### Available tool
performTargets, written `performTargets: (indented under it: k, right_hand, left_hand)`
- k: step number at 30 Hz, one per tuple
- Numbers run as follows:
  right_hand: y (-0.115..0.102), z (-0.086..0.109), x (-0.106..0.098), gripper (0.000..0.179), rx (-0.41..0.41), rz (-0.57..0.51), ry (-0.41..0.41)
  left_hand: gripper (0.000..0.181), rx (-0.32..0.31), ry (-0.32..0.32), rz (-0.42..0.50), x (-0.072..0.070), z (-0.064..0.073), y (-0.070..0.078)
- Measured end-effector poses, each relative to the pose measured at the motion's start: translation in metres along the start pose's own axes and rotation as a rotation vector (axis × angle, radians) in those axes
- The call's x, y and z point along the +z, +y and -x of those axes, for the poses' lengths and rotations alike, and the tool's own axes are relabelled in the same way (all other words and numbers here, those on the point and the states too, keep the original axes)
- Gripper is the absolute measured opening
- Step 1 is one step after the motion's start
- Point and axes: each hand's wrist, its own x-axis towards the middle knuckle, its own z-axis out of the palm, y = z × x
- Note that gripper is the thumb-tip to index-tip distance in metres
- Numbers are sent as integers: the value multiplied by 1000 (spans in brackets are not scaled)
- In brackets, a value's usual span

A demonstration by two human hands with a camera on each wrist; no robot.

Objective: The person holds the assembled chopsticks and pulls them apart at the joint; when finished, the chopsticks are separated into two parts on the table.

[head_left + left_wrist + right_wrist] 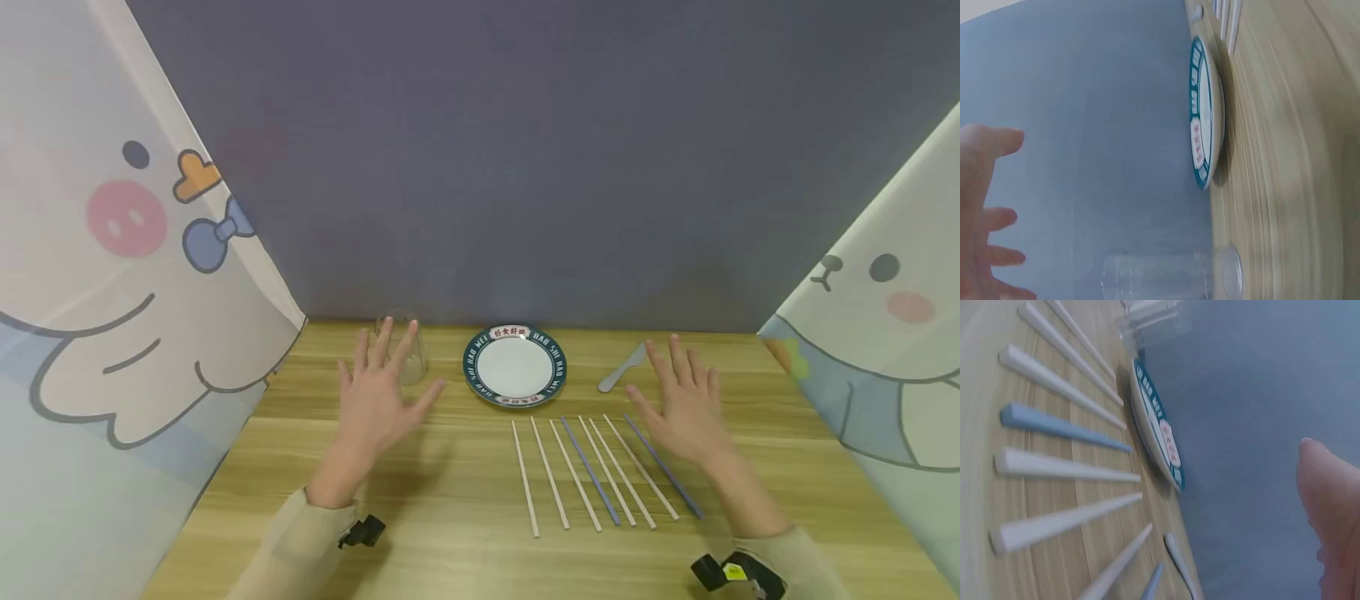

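Observation:
My left hand point(372, 408) is held up above the table with its fingers spread, holding nothing. Behind its fingers stands a clear glass point(413, 367), partly hidden; the left wrist view shows the glass point(1160, 275) apart from the fingers. My right hand point(688, 412), also spread and holding nothing, hovers over the right side. Near its fingertips lies a small grey knife point(622, 368). A white plate point(514, 367) with a dark teal lettered rim sits between the hands. In front of it lie several white chopsticks point(525, 478) and two blue chopsticks point(590, 470) in a spaced row.
The wooden table point(450, 550) ends at a dark grey back panel point(510, 167). Panels with cartoon animals flank it at the left point(67, 275) and right point(900, 358). Each wrist wears a small black camera.

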Motion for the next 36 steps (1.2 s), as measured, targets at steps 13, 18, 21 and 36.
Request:
performTargets:
  k: [13, 18, 21, 36]
  right_hand:
    - [-52, 4, 8, 70, -143, -89, -16]
    - [-68, 12, 17, 58, -201, -110, 22]
    - [-76, 14, 23, 53, -225, -122, 42]
    - [-102, 38, 66, 14, -275, -256, -237]
  left_hand:
    - [84, 415, -104, 261, 33, -7, 31]
    - [71, 453, -247, 328, 50, -7, 43]
    - [65, 485, -321, 337, 59, -8, 49]
    - [29, 625, -623, 129, 100, -12, 70]
